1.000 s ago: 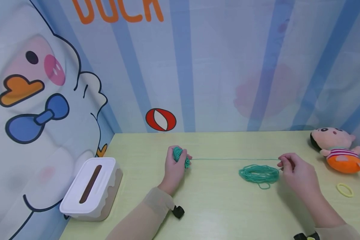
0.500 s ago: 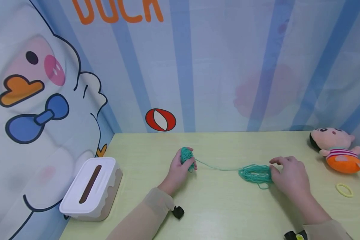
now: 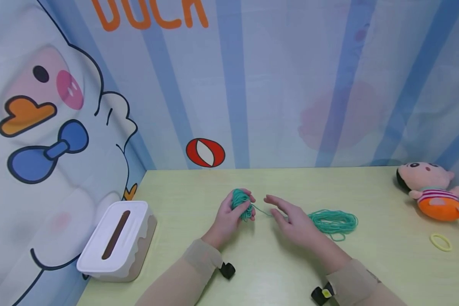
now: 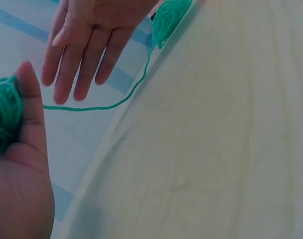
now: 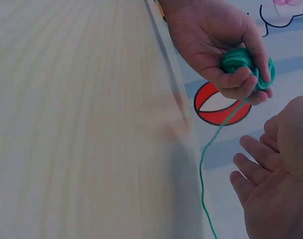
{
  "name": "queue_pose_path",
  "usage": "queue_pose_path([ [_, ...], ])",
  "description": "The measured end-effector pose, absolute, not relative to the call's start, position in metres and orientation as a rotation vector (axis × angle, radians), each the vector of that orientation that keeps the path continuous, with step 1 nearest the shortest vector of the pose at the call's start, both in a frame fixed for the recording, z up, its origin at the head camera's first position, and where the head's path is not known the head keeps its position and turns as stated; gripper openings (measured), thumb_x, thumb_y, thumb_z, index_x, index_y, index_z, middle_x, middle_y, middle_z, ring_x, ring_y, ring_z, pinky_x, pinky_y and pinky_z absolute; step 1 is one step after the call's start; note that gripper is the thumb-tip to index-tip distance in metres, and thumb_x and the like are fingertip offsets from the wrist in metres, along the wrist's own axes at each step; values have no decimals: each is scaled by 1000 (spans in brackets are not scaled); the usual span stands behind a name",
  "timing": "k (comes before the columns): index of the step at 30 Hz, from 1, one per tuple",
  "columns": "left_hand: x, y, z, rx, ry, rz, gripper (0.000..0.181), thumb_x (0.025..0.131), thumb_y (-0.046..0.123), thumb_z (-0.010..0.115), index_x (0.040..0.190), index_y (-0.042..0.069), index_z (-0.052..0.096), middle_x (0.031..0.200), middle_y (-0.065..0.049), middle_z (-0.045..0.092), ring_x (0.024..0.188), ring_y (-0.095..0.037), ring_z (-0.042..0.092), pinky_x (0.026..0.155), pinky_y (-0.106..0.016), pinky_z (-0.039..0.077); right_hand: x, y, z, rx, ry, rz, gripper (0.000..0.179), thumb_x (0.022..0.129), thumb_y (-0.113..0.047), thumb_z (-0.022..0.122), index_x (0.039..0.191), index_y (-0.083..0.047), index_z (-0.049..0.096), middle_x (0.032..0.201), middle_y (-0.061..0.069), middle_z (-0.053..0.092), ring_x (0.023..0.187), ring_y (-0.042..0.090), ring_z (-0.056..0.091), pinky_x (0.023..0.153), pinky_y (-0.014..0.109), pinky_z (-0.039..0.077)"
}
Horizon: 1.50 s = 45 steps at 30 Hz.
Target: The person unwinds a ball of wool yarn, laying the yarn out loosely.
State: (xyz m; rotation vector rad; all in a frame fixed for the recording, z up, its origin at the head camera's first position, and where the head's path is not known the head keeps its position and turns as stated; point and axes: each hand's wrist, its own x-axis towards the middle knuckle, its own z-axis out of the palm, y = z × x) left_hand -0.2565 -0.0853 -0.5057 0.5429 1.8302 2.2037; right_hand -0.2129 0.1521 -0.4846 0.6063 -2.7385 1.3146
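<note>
My left hand grips a small ball of green yarn, its thumb and fingers wrapped about it above the table. From the ball a single slack strand runs off to the right. It leads to a loose green yarn hank lying on the table. Close to the right of the ball is my right hand, fingers extended and relaxed, holding nothing. In the left wrist view that hand's fingers hang just above the strand.
A white lidded tissue box stands on the table at the left. On the far right lie a plush doll in orange shorts and a yellow ring. A printed curtain rises along the back edge.
My right hand has let go of the strand at the right and moved left, past the hank, towards the ball. The strand went from taut to slack. My left hand shifted slightly right.
</note>
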Motion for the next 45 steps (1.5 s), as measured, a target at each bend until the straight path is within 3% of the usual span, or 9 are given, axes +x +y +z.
queue_pose_path([
  [6,-256,-84,-505,576,1773,2236,36,116,17,57,145,-1,48,125,-7,66,92,-16,71,82,-28,66,-223,128,-491,685,-2735,1374,46,116,-18,56,161,-7,54,147,12,73,136,35,71,115,56,56],
  [10,-256,-84,-505,575,1819,2215,39,115,23,60,146,2,49,126,-8,68,91,-16,73,84,-28,67,-223,126,-492,561,-2722,1345,29,113,-14,62,138,-6,74,122,10,82,113,25,80,100,47,65],
  [14,-257,-84,-506,560,1965,2169,48,112,30,67,146,0,52,131,-12,75,90,-16,77,86,-29,68,-219,132,-487,462,-2717,1306,20,112,-13,64,124,-7,78,107,5,82,98,18,79,89,40,67],
  [22,-261,-84,-508,401,2149,2184,26,106,22,77,110,10,54,110,-15,79,75,-18,69,70,-24,62,-212,153,-470,412,-2698,1212,18,113,-14,62,120,-4,75,100,8,78,88,14,72,79,31,61],
  [25,-261,-83,-508,412,2193,2156,25,106,17,75,119,7,55,101,-19,73,74,-19,64,68,-23,55,-209,164,-465,411,-2647,1197,16,112,-11,62,118,-3,74,98,10,77,86,16,73,74,27,60],
  [30,-261,-82,-507,471,2178,2116,41,108,14,71,145,2,57,102,-25,71,81,-17,70,83,-24,63,-203,180,-458,398,-2539,1186,13,111,-9,63,116,-3,74,96,12,78,83,21,75,67,24,59],
  [35,-260,-83,-507,530,2073,2127,30,110,10,63,136,-5,58,105,-23,67,86,-17,71,88,-28,66,-200,195,-456,366,-2441,1142,12,109,-6,64,114,-4,75,93,10,78,80,16,74,64,21,58],
  [41,-259,-85,-507,560,1859,2178,27,115,10,52,142,8,48,144,-31,65,92,-18,74,90,-31,66,-197,206,-459,378,-2379,1097,10,107,-1,66,111,-3,75,90,8,77,77,10,73,63,19,57],
  [45,-259,-85,-507,552,1823,2183,48,116,9,52,160,24,41,129,-23,70,90,-19,72,88,-31,66,-194,208,-461,400,-2369,1067,10,106,1,67,111,-2,75,89,7,78,77,13,74,64,18,57],
])
